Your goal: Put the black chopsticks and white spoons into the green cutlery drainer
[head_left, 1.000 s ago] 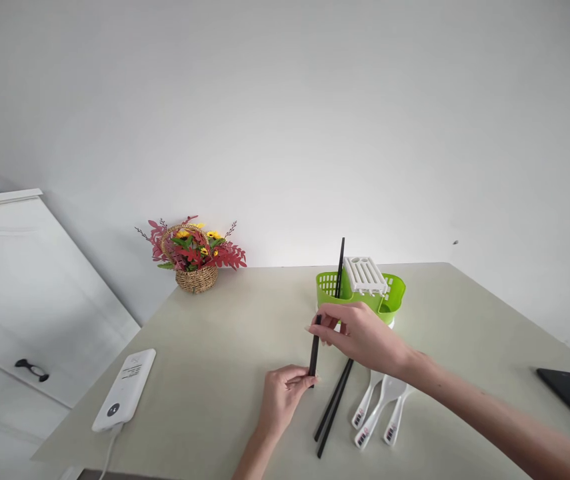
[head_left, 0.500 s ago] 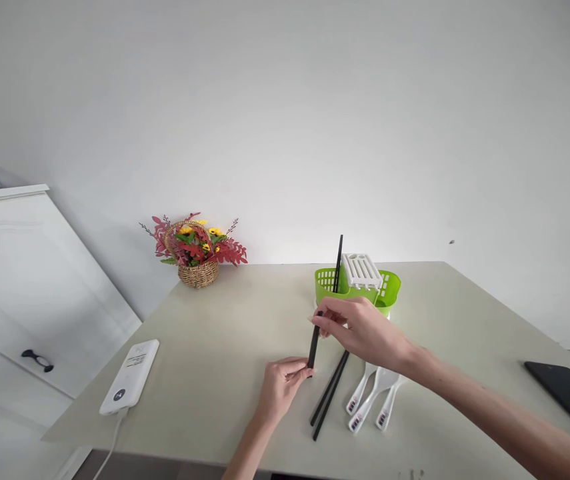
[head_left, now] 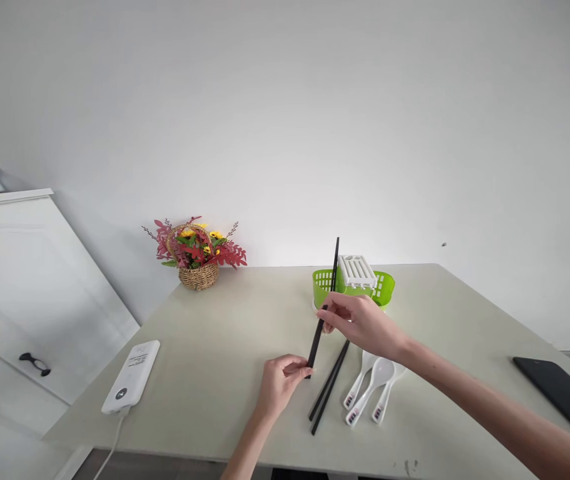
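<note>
A black chopstick (head_left: pixel 316 341) is held between both hands above the pale table (head_left: pixel 225 347). My left hand (head_left: pixel 281 385) pinches its lower end; my right hand (head_left: pixel 362 325) pinches its upper end. Two more black chopsticks (head_left: pixel 329 391) lie flat on the table just right of my left hand. Beside them lie three white spoons (head_left: pixel 371 387). Behind my right hand stands a green slotted holder (head_left: pixel 383 288) with a white insert (head_left: pixel 357 271), and one black chopstick (head_left: pixel 335 265) stands upright in it.
A wicker basket of red and yellow flowers (head_left: pixel 195 256) sits at the table's back left. A white device with a cable (head_left: pixel 131 376) lies near the left edge. A black flat object (head_left: pixel 559 396) lies at the right edge. A white cabinet (head_left: pixel 25 293) stands to the left.
The chopstick's upper end has tilted a little to the right with my right hand. My left hand keeps its grip on the lower end. The view shifted slightly.
</note>
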Demonstrator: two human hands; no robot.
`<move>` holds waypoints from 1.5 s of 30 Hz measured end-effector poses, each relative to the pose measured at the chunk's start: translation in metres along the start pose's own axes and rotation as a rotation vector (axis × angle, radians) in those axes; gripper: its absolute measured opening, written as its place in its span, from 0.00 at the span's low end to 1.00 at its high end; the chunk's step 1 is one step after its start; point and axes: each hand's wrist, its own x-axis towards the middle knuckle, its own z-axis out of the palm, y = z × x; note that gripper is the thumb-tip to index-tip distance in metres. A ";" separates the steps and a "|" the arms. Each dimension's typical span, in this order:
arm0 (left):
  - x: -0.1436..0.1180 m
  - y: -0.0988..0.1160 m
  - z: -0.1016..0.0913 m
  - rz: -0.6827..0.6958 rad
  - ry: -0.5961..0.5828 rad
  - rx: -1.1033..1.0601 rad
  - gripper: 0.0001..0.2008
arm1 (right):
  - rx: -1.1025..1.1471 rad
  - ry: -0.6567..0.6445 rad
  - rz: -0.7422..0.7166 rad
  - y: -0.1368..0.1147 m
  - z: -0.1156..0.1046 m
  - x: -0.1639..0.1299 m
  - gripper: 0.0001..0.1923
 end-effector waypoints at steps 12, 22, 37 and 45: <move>-0.001 -0.004 0.000 0.106 -0.031 0.025 0.12 | -0.036 -0.027 0.019 -0.002 -0.006 0.002 0.12; -0.003 -0.003 -0.003 0.198 -0.078 0.034 0.15 | -0.106 -0.011 0.001 -0.011 -0.002 -0.001 0.14; -0.005 -0.021 -0.005 0.178 0.095 0.178 0.20 | -0.332 0.457 0.039 -0.013 -0.127 0.081 0.11; -0.005 -0.025 -0.004 0.133 0.053 0.251 0.18 | -0.358 0.224 0.156 0.051 -0.101 0.135 0.11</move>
